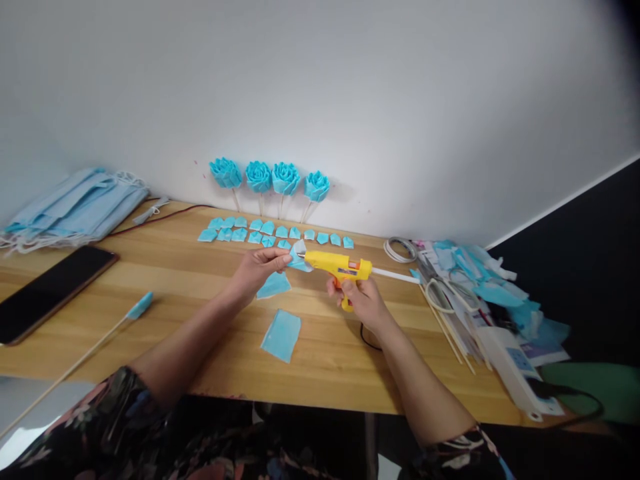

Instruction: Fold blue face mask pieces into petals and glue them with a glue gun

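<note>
My left hand (260, 270) pinches a small folded blue fabric piece (299, 257) above the table. Wrapped round the handle of a yellow hot glue gun (333, 261) is my right hand (361, 299), and the gun's metal nozzle meets the fabric piece. A white glue stick (397, 275) juts from the gun's back end. Below my hands lie a blue fabric square (282, 335) and another blue piece (274, 285), partly behind my left hand. Folded blue petals (268, 228) sit in two rows beyond them.
Several blue fabric roses (286, 179) on sticks lean against the wall. Face masks (80, 203), a phone (55, 287) and a blue-tipped stick (95, 347) are at left. At right lie a tape roll (400, 250), scissors (441, 297), fabric scraps (500, 280) and a power strip (517, 370).
</note>
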`<state>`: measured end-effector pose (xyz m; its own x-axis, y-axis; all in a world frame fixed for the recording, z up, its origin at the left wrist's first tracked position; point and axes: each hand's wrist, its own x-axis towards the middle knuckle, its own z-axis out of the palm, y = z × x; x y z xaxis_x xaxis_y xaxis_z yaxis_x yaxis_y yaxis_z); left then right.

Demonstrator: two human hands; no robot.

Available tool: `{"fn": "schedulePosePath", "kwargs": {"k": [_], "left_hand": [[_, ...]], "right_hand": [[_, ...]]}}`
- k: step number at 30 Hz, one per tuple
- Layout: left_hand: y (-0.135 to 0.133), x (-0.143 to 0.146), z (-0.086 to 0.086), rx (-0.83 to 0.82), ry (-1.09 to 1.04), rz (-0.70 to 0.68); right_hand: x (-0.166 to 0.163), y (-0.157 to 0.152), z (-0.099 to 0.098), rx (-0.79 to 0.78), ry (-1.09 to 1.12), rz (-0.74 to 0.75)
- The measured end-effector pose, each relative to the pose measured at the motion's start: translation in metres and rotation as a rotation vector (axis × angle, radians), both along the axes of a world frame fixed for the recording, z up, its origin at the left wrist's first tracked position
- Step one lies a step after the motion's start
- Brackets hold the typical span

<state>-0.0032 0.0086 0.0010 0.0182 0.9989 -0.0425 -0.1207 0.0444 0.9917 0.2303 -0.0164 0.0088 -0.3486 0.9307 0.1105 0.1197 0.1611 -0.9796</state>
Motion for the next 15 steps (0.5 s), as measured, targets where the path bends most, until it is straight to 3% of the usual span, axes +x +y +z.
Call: {"fn": "schedulePosePath", "kwargs": {"k": [15], "left_hand": [[-0.0007,0.001,0.0017,0.041,-0.069,-0.024]], "right_hand": [[0.0019,0.0011,-0.0041,0.051,-0.033,0.038]]}}
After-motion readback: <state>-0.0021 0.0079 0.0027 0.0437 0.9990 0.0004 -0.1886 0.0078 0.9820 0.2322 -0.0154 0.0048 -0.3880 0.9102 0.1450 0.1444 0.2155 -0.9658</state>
